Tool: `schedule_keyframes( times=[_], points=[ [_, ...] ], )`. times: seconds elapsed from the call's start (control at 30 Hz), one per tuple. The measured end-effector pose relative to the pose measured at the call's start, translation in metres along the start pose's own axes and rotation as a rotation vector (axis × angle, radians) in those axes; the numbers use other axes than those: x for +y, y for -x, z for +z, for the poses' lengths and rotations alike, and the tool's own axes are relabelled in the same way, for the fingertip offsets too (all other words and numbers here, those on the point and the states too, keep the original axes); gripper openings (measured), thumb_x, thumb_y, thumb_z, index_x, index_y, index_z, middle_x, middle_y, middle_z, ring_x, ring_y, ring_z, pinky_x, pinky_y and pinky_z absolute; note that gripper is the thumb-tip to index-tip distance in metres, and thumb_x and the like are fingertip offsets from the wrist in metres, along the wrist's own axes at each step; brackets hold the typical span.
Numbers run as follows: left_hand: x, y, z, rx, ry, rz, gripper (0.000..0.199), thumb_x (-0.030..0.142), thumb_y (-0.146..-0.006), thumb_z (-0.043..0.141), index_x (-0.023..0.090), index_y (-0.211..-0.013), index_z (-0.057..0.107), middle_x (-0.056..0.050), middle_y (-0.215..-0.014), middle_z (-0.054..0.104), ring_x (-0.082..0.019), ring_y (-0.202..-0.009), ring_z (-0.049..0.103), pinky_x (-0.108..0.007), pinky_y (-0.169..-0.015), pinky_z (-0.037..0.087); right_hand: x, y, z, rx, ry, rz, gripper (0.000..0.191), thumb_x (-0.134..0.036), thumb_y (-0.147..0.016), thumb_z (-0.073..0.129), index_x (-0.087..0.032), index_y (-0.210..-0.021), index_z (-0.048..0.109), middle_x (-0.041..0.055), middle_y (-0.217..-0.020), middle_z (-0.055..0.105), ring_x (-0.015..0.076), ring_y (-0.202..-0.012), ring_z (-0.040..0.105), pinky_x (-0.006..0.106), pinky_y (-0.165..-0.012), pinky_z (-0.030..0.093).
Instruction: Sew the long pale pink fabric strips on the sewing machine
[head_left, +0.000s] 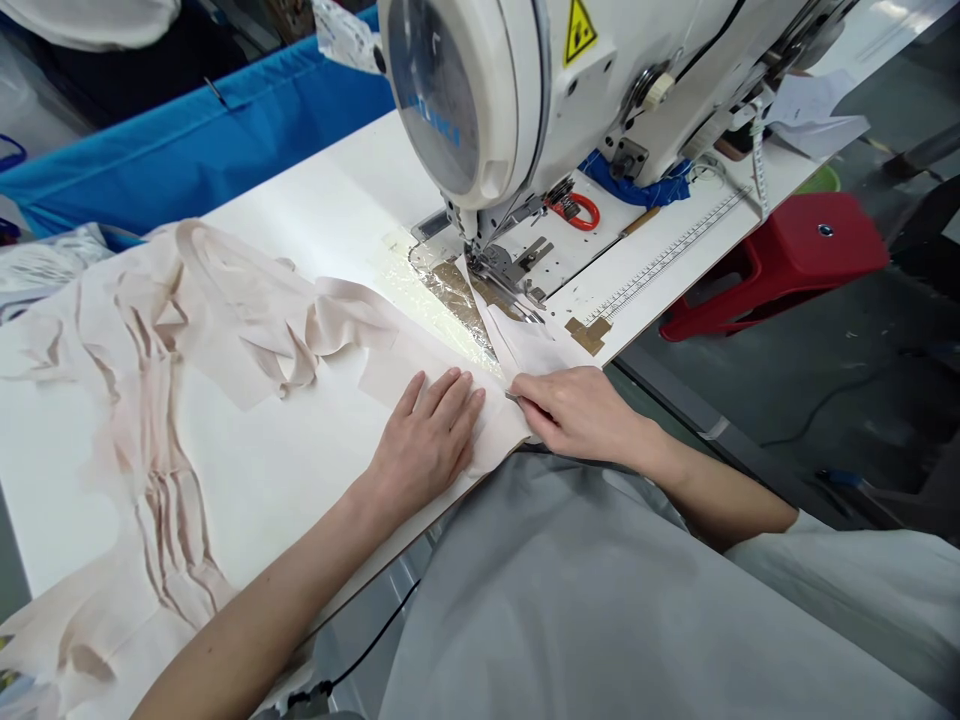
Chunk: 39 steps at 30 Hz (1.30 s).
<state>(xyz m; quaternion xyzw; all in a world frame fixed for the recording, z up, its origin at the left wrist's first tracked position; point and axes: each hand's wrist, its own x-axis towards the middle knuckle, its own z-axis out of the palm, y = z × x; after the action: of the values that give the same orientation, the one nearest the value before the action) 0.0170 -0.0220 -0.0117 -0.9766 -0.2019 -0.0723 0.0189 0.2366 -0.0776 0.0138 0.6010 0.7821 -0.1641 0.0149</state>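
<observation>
A length of pale pink fabric [495,425] runs from under the needle of a white sewing machine [480,130] to the table's front edge. My left hand [431,430] lies flat on it, fingers stretched out and holding nothing. Just to the right, my right hand [566,405] is closed on the fabric's edge in front of the presser foot [506,275]. A small dark metal tip [511,397] pokes out by its fingers; what it belongs to is hidden. More of the pale fabric [169,420] spreads over the table on the left, gathered into folds.
A blue cloth bin [210,120] hangs along the table's far edge. Beside the machine lie an orange-red ring-handled tool [581,212] and a printed ruler scale [667,255]. A red stool [795,250] stands right of the white table [300,190].
</observation>
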Motion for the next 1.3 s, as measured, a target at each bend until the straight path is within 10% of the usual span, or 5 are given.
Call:
schedule_keyframes(
  times=[0.53, 1.03, 1.3],
  points=[
    [-0.011, 0.004, 0.004, 0.012, 0.041, 0.020, 0.041, 0.019, -0.093, 0.044, 0.015, -0.132, 0.053, -0.013, -0.140, 0.055, -0.028, -0.132, 0.049, -0.051, -0.108, 0.038, -0.005, -0.026, 0.028, 0.264, -0.221, 0.031, 0.028, -0.023, -0.094, 0.032, -0.017, -0.105, 0.057, 0.0042, -0.081, 0.072, 0.0165, -0.070, 0.062, 0.027, -0.056, 0.026],
    [-0.011, 0.002, -0.001, -0.031, 0.019, 0.010, 0.043, 0.015, -0.090, 0.044, 0.017, -0.132, 0.055, -0.012, -0.139, 0.057, -0.028, -0.131, 0.050, -0.051, -0.107, 0.040, -0.008, -0.010, 0.008, 0.073, -0.086, 0.032, 0.023, -0.020, -0.091, 0.035, -0.019, -0.091, 0.059, 0.0023, -0.071, 0.066, 0.0149, -0.060, 0.054, 0.028, -0.054, 0.019],
    [-0.011, 0.003, 0.002, -0.011, -0.041, 0.037, 0.043, 0.015, -0.090, 0.042, 0.015, -0.132, 0.054, -0.012, -0.138, 0.057, -0.028, -0.130, 0.051, -0.047, -0.104, 0.043, 0.000, -0.007, 0.023, 0.281, -0.313, 0.069, 0.027, -0.026, -0.093, 0.034, -0.018, -0.103, 0.058, -0.0005, -0.066, 0.064, 0.0138, -0.058, 0.054, 0.024, -0.058, 0.029]
  ],
)
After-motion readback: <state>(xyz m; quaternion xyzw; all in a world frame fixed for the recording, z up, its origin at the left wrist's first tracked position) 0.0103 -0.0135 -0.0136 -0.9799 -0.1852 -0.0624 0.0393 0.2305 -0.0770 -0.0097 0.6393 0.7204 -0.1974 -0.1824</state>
